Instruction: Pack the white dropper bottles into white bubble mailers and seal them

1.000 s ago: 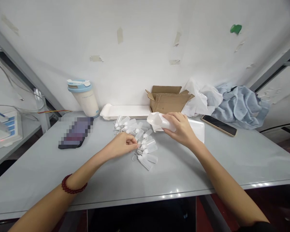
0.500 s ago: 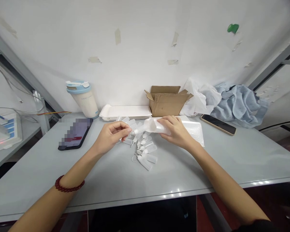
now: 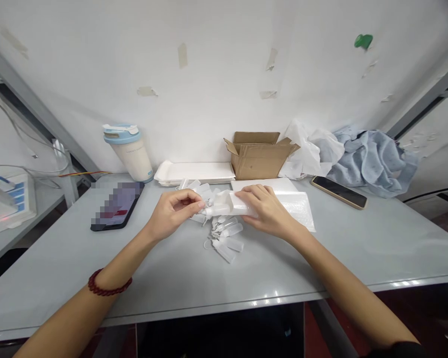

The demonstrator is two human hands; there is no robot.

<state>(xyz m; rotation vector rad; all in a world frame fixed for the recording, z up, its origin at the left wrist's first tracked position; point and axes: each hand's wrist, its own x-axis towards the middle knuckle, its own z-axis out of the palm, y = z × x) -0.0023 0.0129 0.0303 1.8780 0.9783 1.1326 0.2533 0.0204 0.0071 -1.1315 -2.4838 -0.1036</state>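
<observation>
My left hand [image 3: 174, 213] is closed in a pinch at the cap end of a small translucent squeeze bottle [image 3: 218, 211]. The bottle lies sideways, pointing right, at the mouth of a white bubble-wrap bag [image 3: 298, 209]. Over that bag my right hand [image 3: 267, 210] is closed, gripping it near its opening, which faces left. Whether the bottle's far end is inside the bag I cannot tell. Below and behind the hands, more small squeeze bottles [image 3: 224, 250] lie in a loose heap on the grey table [image 3: 164, 283]; some are partly hidden by my fingers.
Along the wall stand a blue-lidded cup [image 3: 131, 156], a stack of white envelopes [image 3: 197, 171], an open cardboard box [image 3: 260, 161], and white plastic bags [image 3: 313, 151] beside blue cloth [image 3: 373, 161]. One phone [image 3: 120, 205] lies at left, another phone [image 3: 339, 192] at right.
The bag's mouth and my right hand have shifted slightly left and down. The squeeze bottle in my left hand is now closer to the opening.
</observation>
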